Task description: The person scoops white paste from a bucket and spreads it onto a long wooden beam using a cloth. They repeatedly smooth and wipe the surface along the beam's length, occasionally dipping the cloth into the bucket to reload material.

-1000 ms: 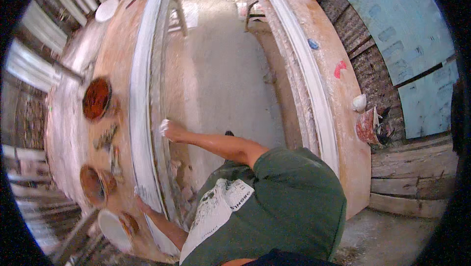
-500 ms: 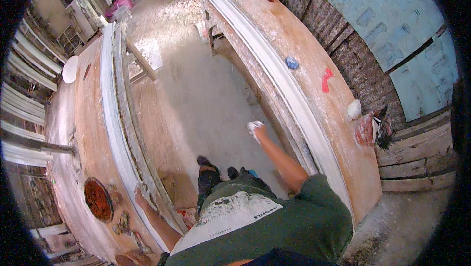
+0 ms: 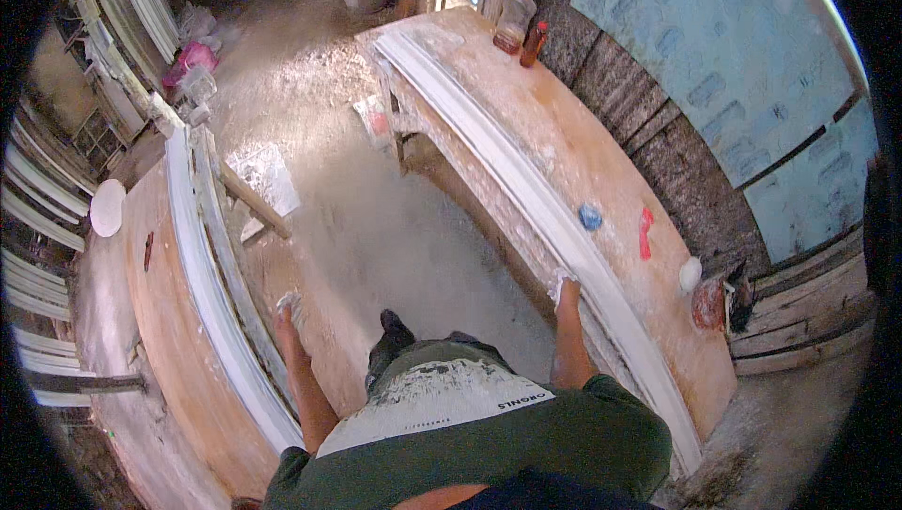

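My right hand point(image 3: 564, 286), white with plaster, rests on the near edge of a long white moulding point(image 3: 507, 148) that runs along the right wooden bench point(image 3: 601, 172). My left hand point(image 3: 289, 308), also coated in white, hangs beside the left bench point(image 3: 150, 294), close to a second long white moulding point(image 3: 193, 247) but apart from it. I cannot tell whether its fingers are closed. My green shirt and dark trousers fill the lower middle.
On the right bench lie a blue lump point(image 3: 590, 217), a red piece point(image 3: 646, 233), a white lump point(image 3: 691, 273) and two bottles point(image 3: 519, 23). A white plate point(image 3: 106, 207) sits far left. A dusty floor point(image 3: 376, 209) runs between the benches; a pink bag point(image 3: 193, 57) lies farther off.
The view has swung from the left bench toward the right one. My right hand left the left moulding, crossed the aisle and landed on the right moulding. My left hand came off the left bench.
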Demonstrator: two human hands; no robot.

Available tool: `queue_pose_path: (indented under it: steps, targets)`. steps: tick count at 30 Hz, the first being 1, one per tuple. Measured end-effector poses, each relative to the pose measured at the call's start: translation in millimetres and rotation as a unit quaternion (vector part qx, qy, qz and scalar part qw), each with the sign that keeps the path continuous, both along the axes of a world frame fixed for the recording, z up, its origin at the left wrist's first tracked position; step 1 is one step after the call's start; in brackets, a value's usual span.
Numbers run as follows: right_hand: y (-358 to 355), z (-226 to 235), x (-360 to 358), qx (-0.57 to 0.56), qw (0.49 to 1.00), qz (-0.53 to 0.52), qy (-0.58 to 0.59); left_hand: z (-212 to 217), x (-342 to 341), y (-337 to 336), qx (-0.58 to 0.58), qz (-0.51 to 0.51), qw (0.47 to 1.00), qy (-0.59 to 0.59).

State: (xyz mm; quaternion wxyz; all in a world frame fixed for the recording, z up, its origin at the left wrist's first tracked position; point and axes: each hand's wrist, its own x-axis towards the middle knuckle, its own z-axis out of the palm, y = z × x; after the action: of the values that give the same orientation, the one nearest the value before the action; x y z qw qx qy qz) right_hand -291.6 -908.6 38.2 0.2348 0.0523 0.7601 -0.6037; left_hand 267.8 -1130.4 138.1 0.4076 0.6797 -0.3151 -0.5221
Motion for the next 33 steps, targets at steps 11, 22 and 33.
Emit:
queue_pose_path:
  steps: [11, 22, 33]
  targets:
    - [-311.1, 91.2, -17.1, -0.008, 0.994, 0.094, 0.062, 37.5, -144.4, -225.8, 0.003, -0.229, 0.972, 0.047]
    - [-667.3, 16.0, -192.1, 0.0, 0.987, 0.128, 0.095, 30.0, -172.8, -370.3, 0.105, 0.073, 0.99, 0.065]
    - [-876.7, -48.1, -490.4, 0.424, 0.598, 0.433, 0.525, 44.2, -261.6, -469.1, 0.042, -0.094, 0.993, 0.054]
